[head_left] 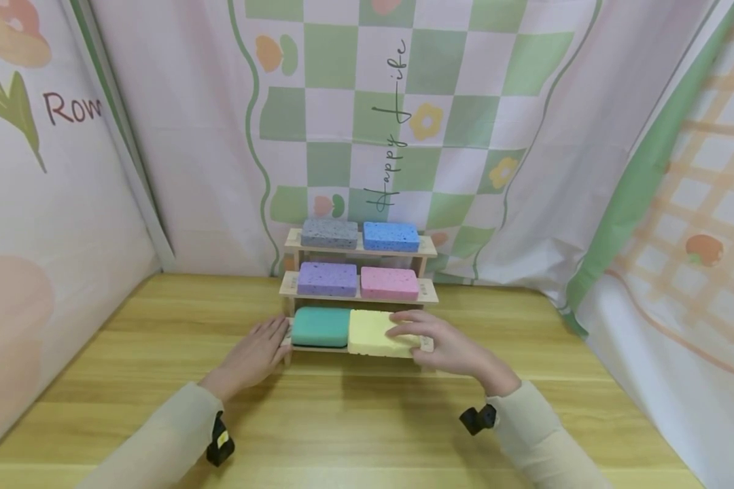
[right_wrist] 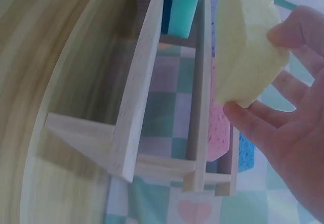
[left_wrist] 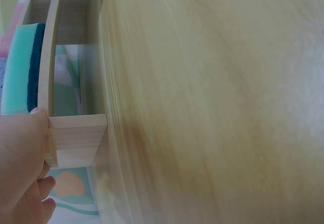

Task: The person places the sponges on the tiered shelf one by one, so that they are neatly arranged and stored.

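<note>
A three-step wooden shelf [head_left: 359, 297] bears sponges in a row on each step. My left hand [head_left: 253, 354] grips the left end of its lowest step, with thumb and fingers around the board in the left wrist view. Beside it lies a green sponge [head_left: 321, 327] with a dark underside. My right hand [head_left: 443, 343] pinches a yellow sponge [head_left: 374, 333] by its right end. In the right wrist view this yellow sponge [right_wrist: 248, 42] is held off the lowest step, over the shelf. The right-hand part of that step is bare beneath it.
On the middle step lie a purple sponge [head_left: 327, 279] and a pink sponge [head_left: 389, 283]. The top step carries a grey sponge [head_left: 329, 233] and a blue sponge [head_left: 391, 236]. Printed curtains [head_left: 202, 136] hang behind and beside the wooden table [head_left: 355, 435].
</note>
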`<state>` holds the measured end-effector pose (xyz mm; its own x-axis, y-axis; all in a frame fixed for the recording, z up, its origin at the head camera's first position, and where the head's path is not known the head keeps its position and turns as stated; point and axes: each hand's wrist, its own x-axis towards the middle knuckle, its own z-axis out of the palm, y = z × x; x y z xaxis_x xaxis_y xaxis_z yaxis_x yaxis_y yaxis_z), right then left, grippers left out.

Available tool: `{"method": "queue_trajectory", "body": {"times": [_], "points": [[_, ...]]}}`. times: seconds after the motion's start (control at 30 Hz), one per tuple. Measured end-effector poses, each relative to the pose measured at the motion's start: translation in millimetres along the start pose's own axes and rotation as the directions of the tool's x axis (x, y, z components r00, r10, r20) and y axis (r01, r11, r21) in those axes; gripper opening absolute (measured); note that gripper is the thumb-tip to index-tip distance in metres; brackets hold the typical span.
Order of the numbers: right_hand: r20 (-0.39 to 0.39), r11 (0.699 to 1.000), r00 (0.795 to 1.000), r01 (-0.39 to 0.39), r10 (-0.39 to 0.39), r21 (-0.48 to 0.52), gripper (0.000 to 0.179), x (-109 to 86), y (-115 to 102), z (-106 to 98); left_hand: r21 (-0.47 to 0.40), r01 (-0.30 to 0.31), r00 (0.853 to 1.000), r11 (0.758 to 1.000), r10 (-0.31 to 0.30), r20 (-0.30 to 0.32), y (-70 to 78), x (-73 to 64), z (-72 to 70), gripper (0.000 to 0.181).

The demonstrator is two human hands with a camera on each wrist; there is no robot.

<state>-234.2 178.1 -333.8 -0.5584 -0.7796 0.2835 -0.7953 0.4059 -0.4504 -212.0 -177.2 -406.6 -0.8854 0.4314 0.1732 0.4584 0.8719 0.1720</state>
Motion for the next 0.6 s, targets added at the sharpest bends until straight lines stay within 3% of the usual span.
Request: {"method": "queue_trajectory", "body": {"times": [0.6], "points": [[0.019,0.992,0.992,-0.128,0.127,0.022,0.042,-4.9,20,3,-0.003,-0.005,1.000,1.000,0.005,0.001,-0.3,0.3,0.3,0.056]]}}
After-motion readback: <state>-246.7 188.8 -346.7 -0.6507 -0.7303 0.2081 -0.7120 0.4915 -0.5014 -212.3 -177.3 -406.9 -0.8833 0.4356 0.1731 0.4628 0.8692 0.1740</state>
